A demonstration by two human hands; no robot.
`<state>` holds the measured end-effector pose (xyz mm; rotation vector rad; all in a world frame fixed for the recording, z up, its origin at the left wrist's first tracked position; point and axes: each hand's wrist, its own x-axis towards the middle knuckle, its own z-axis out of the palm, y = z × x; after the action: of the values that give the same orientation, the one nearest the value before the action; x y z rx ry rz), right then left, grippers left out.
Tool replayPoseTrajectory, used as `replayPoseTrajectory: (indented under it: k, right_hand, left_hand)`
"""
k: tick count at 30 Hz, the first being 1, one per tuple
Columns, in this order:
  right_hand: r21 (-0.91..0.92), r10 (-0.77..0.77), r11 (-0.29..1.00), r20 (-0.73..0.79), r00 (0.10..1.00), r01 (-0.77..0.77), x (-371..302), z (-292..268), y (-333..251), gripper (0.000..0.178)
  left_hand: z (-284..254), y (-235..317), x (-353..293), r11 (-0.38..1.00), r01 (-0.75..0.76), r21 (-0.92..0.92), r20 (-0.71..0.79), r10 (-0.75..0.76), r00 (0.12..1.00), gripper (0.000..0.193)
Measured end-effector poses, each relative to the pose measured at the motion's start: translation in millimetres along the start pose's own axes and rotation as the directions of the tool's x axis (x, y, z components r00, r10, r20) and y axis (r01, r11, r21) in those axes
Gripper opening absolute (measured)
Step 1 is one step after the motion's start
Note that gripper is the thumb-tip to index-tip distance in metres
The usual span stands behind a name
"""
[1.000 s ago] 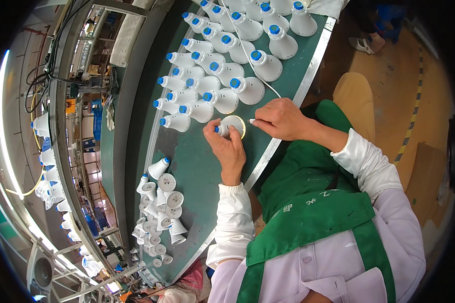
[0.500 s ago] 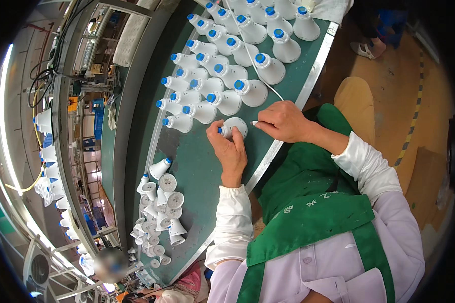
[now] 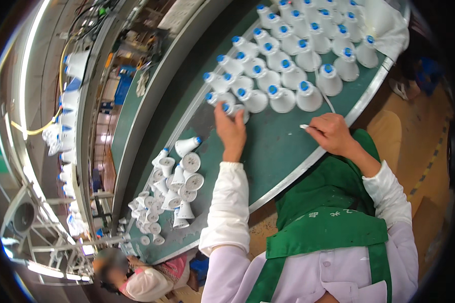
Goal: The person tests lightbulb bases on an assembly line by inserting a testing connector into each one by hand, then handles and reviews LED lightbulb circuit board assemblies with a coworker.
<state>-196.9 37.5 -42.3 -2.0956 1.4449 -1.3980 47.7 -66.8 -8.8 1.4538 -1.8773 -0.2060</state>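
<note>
A green bench is running diagonally through a cluttered workshop, with a coworker showing at lower left. Head view: the left hand is curling part-closed around one white cone, which is sitting right beside the standing cones. The right hand is pinching a small white bit, fingertips nearly together. I'm guessing the cone is handling light, stiff and a bit slippery, so I'm favouring the narrow neck. Counting: one held cone, one bit, roughly thirty standing; twenty-odd more are lying jumbled in a pile, overlapping too much for exactness.
</note>
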Motion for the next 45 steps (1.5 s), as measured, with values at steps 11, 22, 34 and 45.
replayPoseTrajectory:
  k: [11,22,34,45]
  right_hand:
    - [0.003,0.046,0.999,0.031,0.998,-0.046,4,-1,-4,0.018]
    - [-0.046,0.021,0.999,-0.004,1.0,-0.021,-2,-1,4,0.018]
    - [0.163,0.128,0.98,-0.084,0.988,-0.113,8,1,-17,0.014]
    - [0.211,0.352,0.916,-0.013,0.936,-0.342,16,13,-20,0.021]
  left_hand:
    - [-127,-98,38,0.857,-0.055,0.512,0.359,-0.156,0.92,0.034]
    - [-126,-39,9,0.991,0.066,0.118,0.456,-0.113,0.883,0.044]
    - [-8,47,-37,0.742,0.289,-0.605,0.54,0.115,0.834,0.047]
    - [12,59,-41,0.75,0.266,-0.606,0.493,0.091,0.865,0.046]
